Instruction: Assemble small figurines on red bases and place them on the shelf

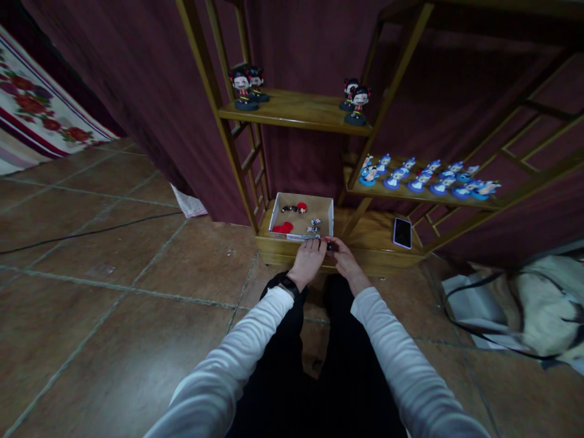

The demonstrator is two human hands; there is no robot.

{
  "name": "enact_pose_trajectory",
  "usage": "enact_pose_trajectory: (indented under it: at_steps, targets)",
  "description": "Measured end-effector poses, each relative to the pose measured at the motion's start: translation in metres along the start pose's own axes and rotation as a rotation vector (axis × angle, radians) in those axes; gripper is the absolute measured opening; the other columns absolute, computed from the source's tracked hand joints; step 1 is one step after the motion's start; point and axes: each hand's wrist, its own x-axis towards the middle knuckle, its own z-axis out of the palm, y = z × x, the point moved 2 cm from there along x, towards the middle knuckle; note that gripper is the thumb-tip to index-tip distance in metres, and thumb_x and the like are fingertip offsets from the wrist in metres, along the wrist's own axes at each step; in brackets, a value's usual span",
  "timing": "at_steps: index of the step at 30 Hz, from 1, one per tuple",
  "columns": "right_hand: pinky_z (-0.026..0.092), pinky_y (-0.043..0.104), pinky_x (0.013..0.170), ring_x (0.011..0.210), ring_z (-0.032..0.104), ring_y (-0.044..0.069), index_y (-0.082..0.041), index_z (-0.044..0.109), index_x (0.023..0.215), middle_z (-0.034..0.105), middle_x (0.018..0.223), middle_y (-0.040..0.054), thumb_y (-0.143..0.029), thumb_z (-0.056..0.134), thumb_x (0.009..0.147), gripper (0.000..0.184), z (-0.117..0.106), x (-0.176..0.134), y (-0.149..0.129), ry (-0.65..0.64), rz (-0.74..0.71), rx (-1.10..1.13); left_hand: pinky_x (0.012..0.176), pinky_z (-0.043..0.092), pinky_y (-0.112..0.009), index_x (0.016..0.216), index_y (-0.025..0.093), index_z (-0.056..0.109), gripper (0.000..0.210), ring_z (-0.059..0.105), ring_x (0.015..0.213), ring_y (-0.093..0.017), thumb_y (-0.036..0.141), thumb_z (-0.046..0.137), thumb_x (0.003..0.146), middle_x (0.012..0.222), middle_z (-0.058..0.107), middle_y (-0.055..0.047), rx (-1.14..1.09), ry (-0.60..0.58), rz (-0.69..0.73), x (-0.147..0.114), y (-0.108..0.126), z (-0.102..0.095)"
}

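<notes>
My left hand (309, 258) and my right hand (344, 261) meet just in front of a shallow cardboard box (278, 213) on the lowest shelf. Their fingertips pinch a small dark piece (328, 246) between them; what it is stays too small to tell. Inside the box lie a red piece (283, 228), a small red-and-black figure part (301, 208) and several tiny bits. Both arms wear white sleeves, and a dark watch sits on my left wrist.
A wooden shelf unit (292, 112) holds black-haired figurines (244, 85) on top and a row of blue figurines (424, 179) lower right. A phone (402, 232) lies on the bottom shelf. A bag (520, 310) rests on the tiled floor at right, a cable (91, 231) at left.
</notes>
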Motion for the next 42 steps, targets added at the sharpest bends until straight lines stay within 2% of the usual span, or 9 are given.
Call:
enact_pose_trajectory:
  at_steps: [3, 5, 9, 12, 15, 21, 31, 37, 42]
  targets:
    - [0.047, 0.027, 0.080, 0.088, 0.059, 0.014, -0.027, 0.064, 0.095, 0.067, 0.094, -0.0038, -0.016, 0.076, 0.053, 0.045, -0.002, -0.001, 0.001, -0.011, 0.001, 0.005, 0.092, 0.038, -0.039, 0.120, 0.013, 0.050, 0.034, 0.054, 0.106, -0.025, 0.012, 0.036, 0.089, 0.108, 0.059, -0.016, -0.108, 0.013, -0.042, 0.000, -0.003, 0.004]
    - [0.047, 0.028, 0.080, 0.088, 0.060, 0.015, -0.026, 0.065, 0.095, 0.067, 0.094, -0.0026, -0.018, 0.076, 0.055, 0.043, -0.004, -0.001, 0.002, -0.027, 0.010, 0.003, 0.090, 0.041, -0.036, 0.116, 0.015, 0.053, 0.031, 0.056, 0.102, -0.023, 0.014, 0.041, 0.087, 0.106, 0.061, -0.014, -0.287, 0.028, -0.138, 0.001, -0.008, 0.009]
    - [0.049, 0.029, 0.078, 0.087, 0.061, 0.016, -0.023, 0.066, 0.093, 0.069, 0.096, 0.0008, -0.022, 0.077, 0.057, 0.038, -0.004, -0.003, 0.000, -0.068, 0.051, 0.001, 0.077, 0.046, -0.029, 0.103, 0.015, 0.061, 0.023, 0.061, 0.082, -0.017, 0.016, 0.055, 0.081, 0.093, 0.067, -0.008, -0.927, 0.048, -0.436, 0.006, -0.021, 0.029]
    - [0.050, 0.032, 0.079, 0.086, 0.063, 0.018, -0.021, 0.066, 0.094, 0.069, 0.098, 0.0026, -0.026, 0.077, 0.059, 0.037, -0.001, -0.005, 0.000, -0.102, 0.079, 0.024, 0.065, 0.046, -0.024, 0.094, 0.011, 0.064, 0.020, 0.060, 0.066, -0.012, 0.019, 0.062, 0.076, 0.081, 0.067, -0.007, -1.439, -0.024, -0.629, 0.004, -0.027, 0.045]
    - [0.050, 0.030, 0.075, 0.080, 0.064, 0.016, -0.021, 0.067, 0.093, 0.070, 0.094, 0.0024, -0.028, 0.077, 0.060, 0.035, 0.001, -0.006, 0.003, -0.108, 0.115, 0.015, 0.062, 0.046, -0.022, 0.088, 0.011, 0.066, 0.024, 0.060, 0.059, -0.010, 0.023, 0.072, 0.067, 0.074, 0.067, -0.004, -1.712, -0.080, -0.779, -0.004, -0.033, 0.056]
    - [0.049, 0.026, 0.069, 0.071, 0.063, 0.012, -0.020, 0.068, 0.087, 0.071, 0.085, 0.0004, -0.027, 0.079, 0.057, 0.033, 0.004, -0.003, 0.011, -0.113, 0.164, -0.011, 0.061, 0.047, -0.022, 0.078, 0.011, 0.068, 0.026, 0.061, 0.058, -0.010, 0.017, 0.081, 0.056, 0.070, 0.068, -0.005, -1.818, -0.102, -0.912, -0.010, -0.041, 0.063]
    - [0.048, 0.026, 0.068, 0.068, 0.063, 0.012, -0.018, 0.068, 0.082, 0.070, 0.079, 0.0003, -0.028, 0.081, 0.055, 0.032, 0.008, -0.002, 0.015, -0.116, 0.152, 0.028, 0.058, 0.045, -0.021, 0.079, 0.011, 0.068, 0.026, 0.060, 0.056, -0.010, 0.017, 0.080, 0.057, 0.068, 0.068, -0.004, -1.794, -0.070, -0.934, -0.012, -0.045, 0.062]
    - [0.048, 0.027, 0.072, 0.074, 0.063, 0.014, -0.017, 0.069, 0.086, 0.070, 0.083, 0.0028, -0.028, 0.080, 0.057, 0.033, 0.009, -0.001, 0.019, -0.086, 0.148, 0.068, 0.060, 0.045, -0.022, 0.091, 0.015, 0.065, 0.040, 0.060, 0.059, -0.009, 0.027, 0.080, 0.056, 0.072, 0.066, -0.002, -1.749, 0.024, -0.856, -0.013, -0.040, 0.060]
    - [0.048, 0.027, 0.071, 0.075, 0.064, 0.014, -0.017, 0.069, 0.087, 0.070, 0.084, 0.0024, -0.027, 0.079, 0.057, 0.033, 0.011, -0.003, 0.019, -0.118, 0.130, 0.103, 0.056, 0.042, -0.020, 0.092, 0.014, 0.062, 0.047, 0.059, 0.055, -0.009, 0.028, 0.081, 0.051, 0.066, 0.063, 0.000, -1.693, 0.014, -0.751, -0.013, -0.040, 0.059]
